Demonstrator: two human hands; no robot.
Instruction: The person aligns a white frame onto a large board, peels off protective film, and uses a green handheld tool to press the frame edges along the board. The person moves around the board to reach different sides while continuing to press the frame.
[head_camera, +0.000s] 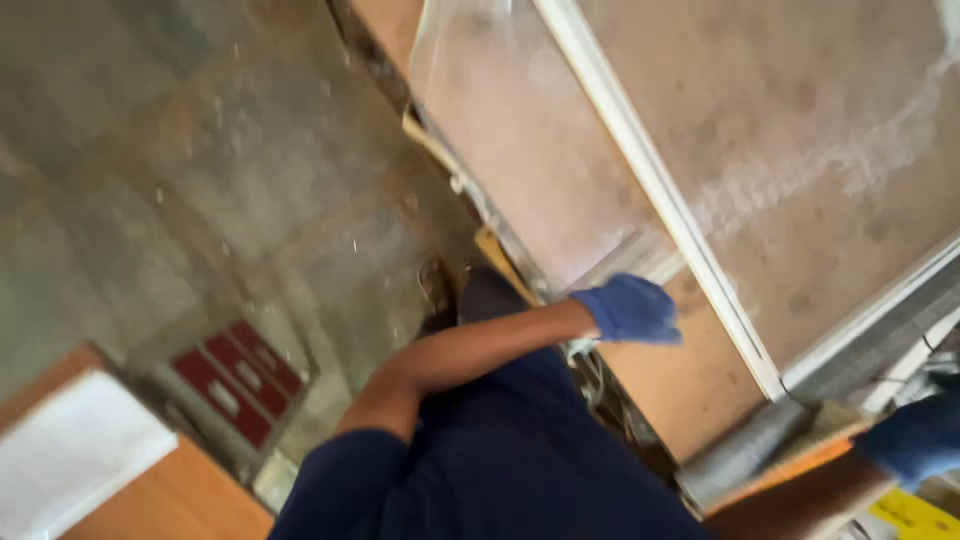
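Head camera, tilted and blurred: at far left a white sheet (75, 450) lies on an orange board, well apart from both hands. The left hand (628, 308) in a blue glove rests on the brown panel (540, 150) near its white frame strip (660, 190), whose long axis runs diagonally (fingers curled, grip unclear). The right hand (915, 440), also gloved, sits at the lower right edge; I cannot tell its grip.
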